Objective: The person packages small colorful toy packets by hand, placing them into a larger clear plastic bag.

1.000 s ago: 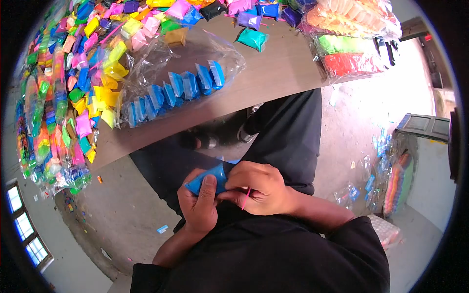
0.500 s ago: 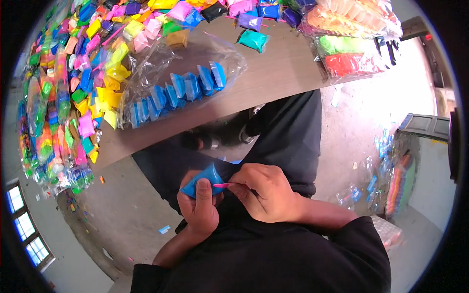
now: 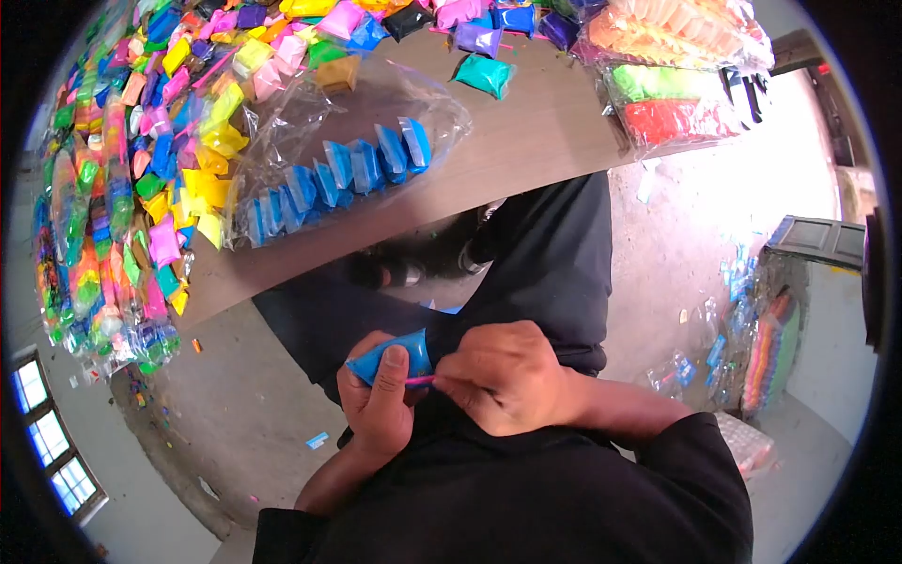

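Observation:
Over my lap, my left hand point(image 3: 376, 406) is closed on a small blue clay packet point(image 3: 407, 351), its thumb pressed across the front. A thin pink stick point(image 3: 421, 381) lies along the packet's lower right edge. My right hand point(image 3: 507, 378) pinches the outer end of that stick, knuckles up, with the fingertips close beside the packet. On the table ahead, a clear plastic bag point(image 3: 442, 103) lies spread out with a row of similar blue packets point(image 3: 365, 167) on it.
The brown table point(image 3: 536, 141) crosses in front of my knees. Many coloured packets point(image 3: 221, 141) pile up on its left and far side. Bags of orange, green and red packets point(image 3: 676, 117) lie at the right end. Plastic wrappers point(image 3: 719, 352) litter the floor at right.
The blue packet has tilted in my left hand, and the pink stick has shifted lower, from its right side to its lower edge. My right hand has moved slightly left and down.

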Available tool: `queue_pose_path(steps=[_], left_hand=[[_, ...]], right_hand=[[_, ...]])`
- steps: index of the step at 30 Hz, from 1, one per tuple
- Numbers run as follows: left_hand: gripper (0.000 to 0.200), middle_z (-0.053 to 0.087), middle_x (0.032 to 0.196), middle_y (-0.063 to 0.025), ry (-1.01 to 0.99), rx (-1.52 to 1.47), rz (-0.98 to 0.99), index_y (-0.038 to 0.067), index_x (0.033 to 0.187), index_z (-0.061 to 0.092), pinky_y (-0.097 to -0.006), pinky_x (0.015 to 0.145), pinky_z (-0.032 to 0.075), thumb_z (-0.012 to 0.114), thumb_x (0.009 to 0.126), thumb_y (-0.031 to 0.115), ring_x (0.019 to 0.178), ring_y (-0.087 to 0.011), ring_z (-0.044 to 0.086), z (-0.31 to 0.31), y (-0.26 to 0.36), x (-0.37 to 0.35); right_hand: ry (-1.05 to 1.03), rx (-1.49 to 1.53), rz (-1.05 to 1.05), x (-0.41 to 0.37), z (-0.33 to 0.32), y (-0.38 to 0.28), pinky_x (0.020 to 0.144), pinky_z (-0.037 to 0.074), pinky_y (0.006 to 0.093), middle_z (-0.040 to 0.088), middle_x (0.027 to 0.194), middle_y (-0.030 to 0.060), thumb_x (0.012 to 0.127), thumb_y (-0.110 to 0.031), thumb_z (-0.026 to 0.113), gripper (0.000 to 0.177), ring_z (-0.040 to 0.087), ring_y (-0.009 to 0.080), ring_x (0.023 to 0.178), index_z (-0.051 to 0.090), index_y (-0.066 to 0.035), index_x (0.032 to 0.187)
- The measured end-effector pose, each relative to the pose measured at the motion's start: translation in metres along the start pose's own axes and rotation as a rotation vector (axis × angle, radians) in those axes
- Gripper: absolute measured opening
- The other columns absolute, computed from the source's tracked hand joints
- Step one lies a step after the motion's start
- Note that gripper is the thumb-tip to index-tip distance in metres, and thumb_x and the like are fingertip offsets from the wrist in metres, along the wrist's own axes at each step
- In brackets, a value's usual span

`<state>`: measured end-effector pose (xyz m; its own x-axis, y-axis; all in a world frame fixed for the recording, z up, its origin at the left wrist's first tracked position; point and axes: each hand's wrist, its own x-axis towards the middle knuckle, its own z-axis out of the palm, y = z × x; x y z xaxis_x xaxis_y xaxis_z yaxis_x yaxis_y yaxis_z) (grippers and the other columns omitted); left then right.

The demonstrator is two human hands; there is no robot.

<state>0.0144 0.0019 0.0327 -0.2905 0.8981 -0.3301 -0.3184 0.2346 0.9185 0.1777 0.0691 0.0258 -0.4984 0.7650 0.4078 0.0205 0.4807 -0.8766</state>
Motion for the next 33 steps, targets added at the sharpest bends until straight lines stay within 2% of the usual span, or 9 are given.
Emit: queue_pose_path(steps=[4, 7, 10, 13, 18, 25, 31, 33], left_hand=[[0.026, 0.052, 0.069, 0.0059, 0.027, -0.015, -0.075, 0.007, 0.087, 0.058, -0.0183, 0.048, 0.036, 0.061, 0.104, 0.026, 0.058, -0.0005, 0.049, -0.003, 0.002, -0.001], [0.025, 0.051, 0.069, 0.0059, 0.028, -0.025, -0.048, 0.007, 0.087, 0.058, -0.0183, 0.048, 0.037, 0.062, 0.104, 0.025, 0.058, -0.0003, 0.049, -0.003, 0.001, -0.001], [0.026, 0.052, 0.069, 0.0058, 0.024, -0.021, -0.036, 0.006, 0.087, 0.058, -0.0181, 0.048, 0.037, 0.062, 0.104, 0.025, 0.058, -0.0004, 0.049, -0.003, 0.001, 0.0], [0.026, 0.052, 0.07, 0.0056, 0.005, 0.012, -0.011, 0.006, 0.086, 0.058, -0.0177, 0.049, 0.039, 0.061, 0.104, 0.025, 0.058, -0.0006, 0.048, -0.007, -0.001, -0.001], [0.027, 0.051, 0.069, 0.0054, 0.058, 0.097, 0.024, 0.005, 0.085, 0.057, -0.0188, 0.048, 0.036, 0.061, 0.104, 0.024, 0.059, -0.001, 0.049, 0.002, 0.009, -0.002], [0.027, 0.051, 0.068, 0.0052, 0.051, 0.029, 0.046, 0.005, 0.085, 0.057, -0.0201, 0.048, 0.035, 0.062, 0.104, 0.024, 0.058, -0.0015, 0.048, -0.003, -0.003, -0.003], [0.026, 0.05, 0.069, 0.0052, 0.046, 0.02, 0.013, 0.006, 0.086, 0.057, -0.0194, 0.048, 0.038, 0.062, 0.103, 0.024, 0.058, -0.0019, 0.049, -0.004, -0.001, -0.004], [0.026, 0.051, 0.07, 0.0049, 0.106, 0.039, -0.025, 0.006, 0.086, 0.057, -0.019, 0.049, 0.039, 0.062, 0.103, 0.025, 0.059, -0.0022, 0.05, 0.001, 0.002, -0.005]], right_hand=[[0.035, 0.004, 0.04, 0.002, 0.001, 0.004, 0.047, 0.042, 0.0372, 0.056, 0.064, 0.009, 0.074, 0.004, 0.077, 0.013, 0.056, 0.0266, 0.052, 0.069, -0.001, 0.083], [0.063, 0.0, 0.041, 0.004, 0.002, 0.004, 0.046, 0.042, 0.0372, 0.056, 0.064, 0.0084, 0.074, 0.004, 0.077, 0.013, 0.056, 0.0267, 0.052, 0.07, -0.002, 0.083], [-0.005, -0.014, -0.003, 0.003, 0.002, 0.003, 0.046, 0.042, 0.037, 0.056, 0.063, 0.0084, 0.074, 0.004, 0.077, 0.013, 0.055, 0.0266, 0.051, 0.07, -0.002, 0.083], [0.048, 0.003, 0.02, 0.004, 0.004, 0.006, 0.046, 0.041, 0.0372, 0.054, 0.062, 0.0085, 0.073, 0.003, 0.078, 0.014, 0.055, 0.0268, 0.051, 0.069, -0.002, 0.083], [0.033, -0.031, -0.012, 0.004, 0.003, 0.003, 0.046, 0.042, 0.0376, 0.054, 0.062, 0.0085, 0.072, 0.003, 0.079, 0.016, 0.055, 0.0271, 0.051, 0.069, -0.003, 0.083], [0.045, -0.024, -0.041, -0.001, 0.005, 0.004, 0.045, 0.042, 0.0374, 0.053, 0.063, 0.0077, 0.071, 0.003, 0.08, 0.017, 0.055, 0.0259, 0.05, 0.069, -0.003, 0.083], [0.018, -0.021, -0.063, -0.001, 0.006, 0.003, 0.045, 0.041, 0.0366, 0.054, 0.063, 0.0075, 0.07, 0.004, 0.08, 0.018, 0.055, 0.0254, 0.051, 0.069, -0.002, 0.084], [0.039, -0.034, -0.037, 0.003, 0.002, 0.007, 0.045, 0.041, 0.0362, 0.054, 0.063, 0.0077, 0.071, 0.005, 0.08, 0.018, 0.055, 0.0254, 0.051, 0.069, -0.001, 0.084]])
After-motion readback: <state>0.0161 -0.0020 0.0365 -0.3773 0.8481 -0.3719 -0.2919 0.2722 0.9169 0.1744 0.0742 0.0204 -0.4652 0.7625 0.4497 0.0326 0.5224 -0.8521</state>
